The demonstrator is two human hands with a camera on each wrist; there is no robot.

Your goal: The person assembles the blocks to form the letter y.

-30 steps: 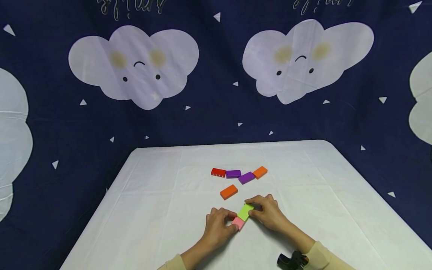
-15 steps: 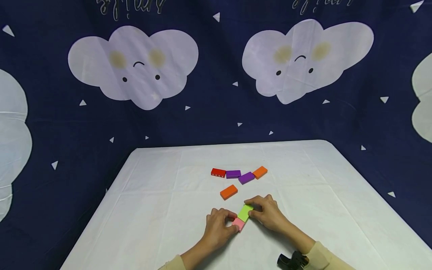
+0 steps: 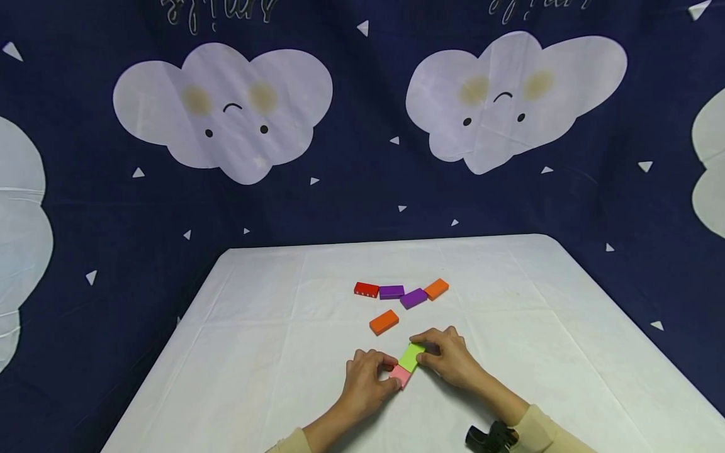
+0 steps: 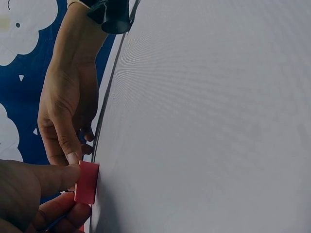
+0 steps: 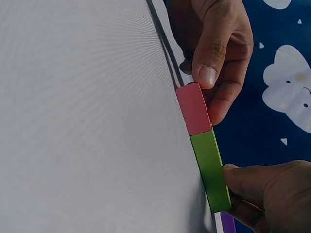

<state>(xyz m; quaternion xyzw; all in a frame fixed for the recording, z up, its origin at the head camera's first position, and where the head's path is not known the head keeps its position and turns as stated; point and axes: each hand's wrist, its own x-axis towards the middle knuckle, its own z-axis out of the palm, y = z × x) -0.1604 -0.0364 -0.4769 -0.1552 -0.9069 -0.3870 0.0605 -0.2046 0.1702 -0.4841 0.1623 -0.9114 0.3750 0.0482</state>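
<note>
In the head view a pink block [image 3: 399, 375] and a lime green block [image 3: 411, 357] lie end to end, touching, on the white table. My left hand [image 3: 367, 382] pinches the pink block between thumb and fingers; the left wrist view shows the thumb on this pink block [image 4: 87, 182]. On the green block's far end, my right hand [image 3: 450, 355] holds it between thumb and index finger. From the right wrist, the green block [image 5: 211, 170] meets the pink block [image 5: 194, 109] in one straight line.
Beyond the hands lies a loose orange block [image 3: 384, 322]. Farther back, a red block [image 3: 366, 289] with white dots, two purple blocks [image 3: 392, 292] and another orange block [image 3: 437, 289] form a bent row. A dark blue cloth [image 3: 362, 207] with clouds hangs behind the table.
Almost nothing differs. Both hands keep their grip on the pink and green blocks, which have shifted at most very slightly toward me; the other blocks have stayed put.
</note>
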